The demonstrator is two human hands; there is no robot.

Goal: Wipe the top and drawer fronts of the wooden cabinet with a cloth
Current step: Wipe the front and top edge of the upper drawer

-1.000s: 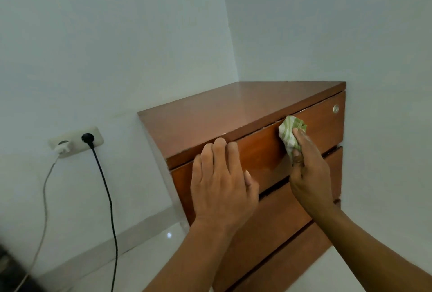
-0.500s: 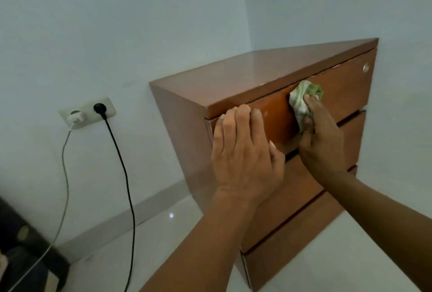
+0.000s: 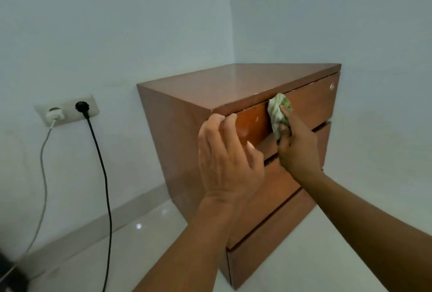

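Note:
A reddish-brown wooden cabinet (image 3: 233,86) with three drawer fronts stands in the corner of the room. My right hand (image 3: 297,149) holds a crumpled green-and-white cloth (image 3: 278,114) pressed against the top drawer front (image 3: 311,104), near its upper edge. My left hand (image 3: 226,163) rests flat on the left end of that drawer front, fingers together, holding nothing. A small round lock (image 3: 332,86) sits at the drawer's upper right.
White walls meet behind the cabinet. A wall socket (image 3: 66,110) to the left holds a white plug and a black plug; a black cable (image 3: 102,189) and a grey cable (image 3: 43,175) hang to the glossy white floor (image 3: 131,240). A dark object (image 3: 9,275) lies bottom left.
The view has shifted, so the cabinet's left side now shows. My right hand has slid the cloth leftward along the top drawer front, closer to my left hand.

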